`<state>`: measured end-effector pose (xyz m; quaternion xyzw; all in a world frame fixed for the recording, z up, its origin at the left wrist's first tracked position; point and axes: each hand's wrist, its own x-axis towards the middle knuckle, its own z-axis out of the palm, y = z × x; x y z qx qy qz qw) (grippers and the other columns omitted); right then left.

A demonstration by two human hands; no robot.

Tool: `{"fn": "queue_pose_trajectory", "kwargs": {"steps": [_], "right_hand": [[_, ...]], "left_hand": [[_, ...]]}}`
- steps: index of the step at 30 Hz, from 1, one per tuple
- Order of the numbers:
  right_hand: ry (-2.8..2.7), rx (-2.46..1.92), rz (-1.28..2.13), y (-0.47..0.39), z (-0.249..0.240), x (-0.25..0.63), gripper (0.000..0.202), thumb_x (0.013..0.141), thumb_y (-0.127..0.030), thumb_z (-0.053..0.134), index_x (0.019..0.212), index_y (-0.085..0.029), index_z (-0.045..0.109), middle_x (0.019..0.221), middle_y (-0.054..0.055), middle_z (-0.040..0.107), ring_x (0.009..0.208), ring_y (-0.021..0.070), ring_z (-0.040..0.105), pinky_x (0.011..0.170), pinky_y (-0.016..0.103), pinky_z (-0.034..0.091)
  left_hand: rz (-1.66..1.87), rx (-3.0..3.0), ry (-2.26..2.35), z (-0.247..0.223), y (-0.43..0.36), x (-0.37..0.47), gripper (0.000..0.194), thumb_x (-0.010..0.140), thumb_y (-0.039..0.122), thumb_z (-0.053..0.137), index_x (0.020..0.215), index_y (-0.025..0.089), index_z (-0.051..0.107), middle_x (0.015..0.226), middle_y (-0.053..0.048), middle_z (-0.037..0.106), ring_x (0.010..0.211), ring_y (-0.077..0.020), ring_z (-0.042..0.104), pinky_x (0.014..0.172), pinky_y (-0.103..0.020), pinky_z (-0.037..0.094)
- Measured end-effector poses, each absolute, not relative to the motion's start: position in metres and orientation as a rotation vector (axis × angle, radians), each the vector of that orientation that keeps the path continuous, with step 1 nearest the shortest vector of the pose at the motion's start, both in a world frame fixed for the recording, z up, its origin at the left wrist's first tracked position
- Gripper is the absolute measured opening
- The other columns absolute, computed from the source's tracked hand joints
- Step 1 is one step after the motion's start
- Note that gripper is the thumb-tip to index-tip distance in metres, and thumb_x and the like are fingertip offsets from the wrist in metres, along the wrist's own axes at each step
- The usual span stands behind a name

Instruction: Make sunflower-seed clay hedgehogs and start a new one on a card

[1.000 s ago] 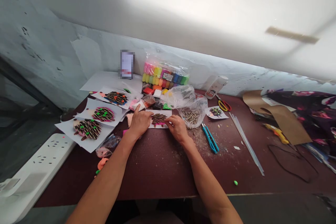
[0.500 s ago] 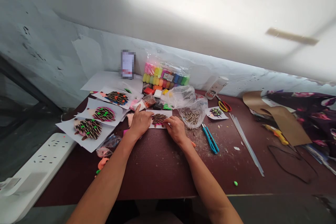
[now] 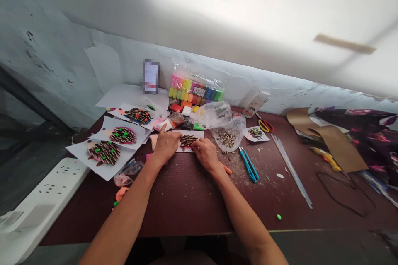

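Observation:
A small white card (image 3: 199,133) lies on the table before me, bearing a hedgehog shape (image 3: 187,140) covered in dark, striped seed-like spines over a pink base. My left hand (image 3: 166,145) holds the card at its left edge, thumb over it and index finger stretched away. At the hedgehog's right end my right hand (image 3: 205,153) is closed, thumb and fingertips pinched together against the spines. Whatever sits between those fingertips is hidden. Just right of the card, a clear plastic bag (image 3: 239,129) lies open with loose striped seeds (image 3: 226,139) in it.
Finished-looking hedgehog sheets (image 3: 107,153) lie left, above a white power strip (image 3: 52,186). Packs of coloured clay (image 3: 195,90) stand behind. On the right are a blue utility knife (image 3: 248,165), scissors (image 3: 266,125), glue sticks (image 3: 292,172) and a yellow glue gun (image 3: 328,158) with its cord.
My right hand has shifted slightly left along the hedgehog's lower right edge, uncovering more of an orange piece beside the wrist. The left hand and card stay put.

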<state>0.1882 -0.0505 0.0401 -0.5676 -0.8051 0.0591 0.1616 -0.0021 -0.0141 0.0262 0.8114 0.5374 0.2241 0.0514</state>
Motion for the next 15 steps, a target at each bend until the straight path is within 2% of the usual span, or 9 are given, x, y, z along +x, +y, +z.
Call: {"fn": "queue_pose_trajectory", "kwargs": {"steps": [8, 15], "right_hand": [[-2.309, -1.590, 0.160, -0.0493, 0.0387, 0.1877, 0.019, 0.097, -0.020, 0.057, 0.092, -0.023, 0.075, 0.086, 0.004, 0.069, 0.086, 0.0184, 0.057, 0.074, 0.026, 0.038], [-2.239, -1.656, 0.109, -0.0509, 0.0483, 0.1912, 0.012, 0.093, -0.025, 0.063, 0.086, -0.021, 0.073, 0.088, 0.005, 0.069, 0.087, 0.0191, 0.057, 0.076, 0.027, 0.039]], "left_hand": [[0.682, 2.467, 1.630, 0.0254, -0.0142, -0.0016, 0.036, 0.089, 0.018, 0.045, 0.103, 0.020, 0.078, 0.092, -0.009, 0.080, 0.091, -0.0258, 0.074, 0.123, -0.056, 0.020], [0.695, 2.472, 1.627, 0.0252, -0.0141, -0.0022, 0.037, 0.089, 0.016, 0.043, 0.102, 0.019, 0.078, 0.093, -0.009, 0.080, 0.091, -0.0252, 0.074, 0.123, -0.054, 0.022]]}}
